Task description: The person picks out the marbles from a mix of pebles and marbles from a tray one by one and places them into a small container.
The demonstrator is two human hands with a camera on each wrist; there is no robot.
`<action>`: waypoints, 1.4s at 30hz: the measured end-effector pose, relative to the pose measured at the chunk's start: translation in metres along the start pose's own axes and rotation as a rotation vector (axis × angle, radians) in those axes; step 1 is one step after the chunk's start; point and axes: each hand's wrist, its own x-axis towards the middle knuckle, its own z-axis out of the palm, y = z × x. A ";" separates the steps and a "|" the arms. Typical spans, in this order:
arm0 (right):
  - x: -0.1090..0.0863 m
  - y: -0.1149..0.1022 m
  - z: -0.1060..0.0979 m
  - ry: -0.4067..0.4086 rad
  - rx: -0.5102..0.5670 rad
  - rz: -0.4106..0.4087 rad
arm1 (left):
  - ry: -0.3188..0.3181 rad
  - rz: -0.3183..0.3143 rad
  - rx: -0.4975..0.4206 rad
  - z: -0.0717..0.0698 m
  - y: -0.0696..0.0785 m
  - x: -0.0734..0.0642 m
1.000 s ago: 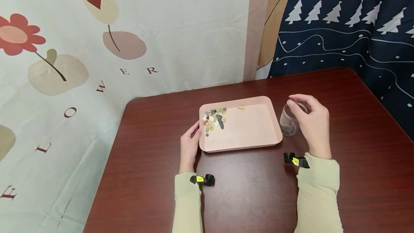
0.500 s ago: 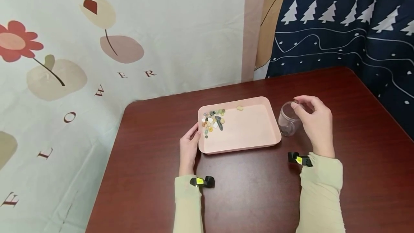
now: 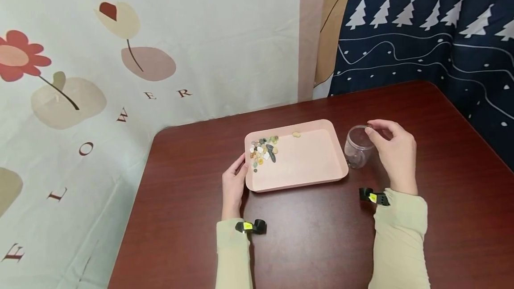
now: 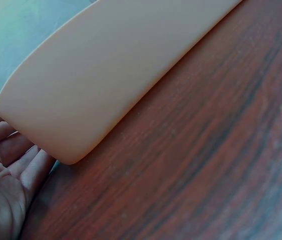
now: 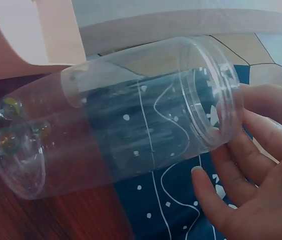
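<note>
My left hand (image 3: 233, 186) grips the left side of a shallow pink tray (image 3: 309, 159), its thumb at the rim. In the left wrist view the fingers (image 4: 15, 150) lie against the tray's outer wall. Pebbles (image 3: 263, 148) of mixed colours gather in the tray's left part. A clear jar (image 3: 357, 148) without a lid stands just right of the tray. My right hand (image 3: 395, 155) is at its mouth, thumb and forefinger pinching a small dark thing at the rim; I cannot tell its kind. The right wrist view shows several glass marbles (image 5: 8, 141) at the jar's bottom.
One pale yellow pebble (image 3: 296, 134) lies apart by the tray's back wall. The reddish-brown table (image 3: 305, 244) ends at a pale flower-print cloth (image 3: 225, 35) behind and a dark blue tree-print cloth (image 3: 401, 52) at the back right.
My right hand has shifted right, from the jar mouth's back left to its back right. The left hand, tray and jar keep their places, while the head view has turned slightly.
</note>
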 end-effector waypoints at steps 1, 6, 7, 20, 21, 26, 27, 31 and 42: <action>0.000 0.000 0.001 0.001 -0.001 0.006 | 0.000 0.003 0.001 0.000 0.000 0.000; 0.001 0.000 0.003 0.015 -0.013 0.019 | -0.001 0.009 0.006 0.000 0.001 0.002; 0.002 0.001 0.004 0.020 -0.012 0.017 | -0.001 0.007 0.008 0.000 0.001 0.003; 0.004 0.007 0.009 0.013 -0.001 0.029 | -0.001 0.021 0.014 -0.001 0.000 0.003; 0.004 0.007 0.009 0.008 0.001 0.032 | -0.001 0.021 0.014 0.000 -0.001 0.003; 0.003 0.008 0.010 -0.008 0.032 0.045 | 0.004 0.011 0.010 0.000 -0.001 0.003; 0.003 0.008 0.010 -0.010 0.043 0.051 | 0.004 0.009 0.010 0.000 -0.001 0.003; 0.003 0.009 0.010 -0.007 0.067 0.060 | 0.003 0.014 0.011 0.000 -0.001 0.003; 0.003 0.012 0.010 -0.039 0.024 0.056 | 0.006 0.016 0.007 0.001 -0.002 0.001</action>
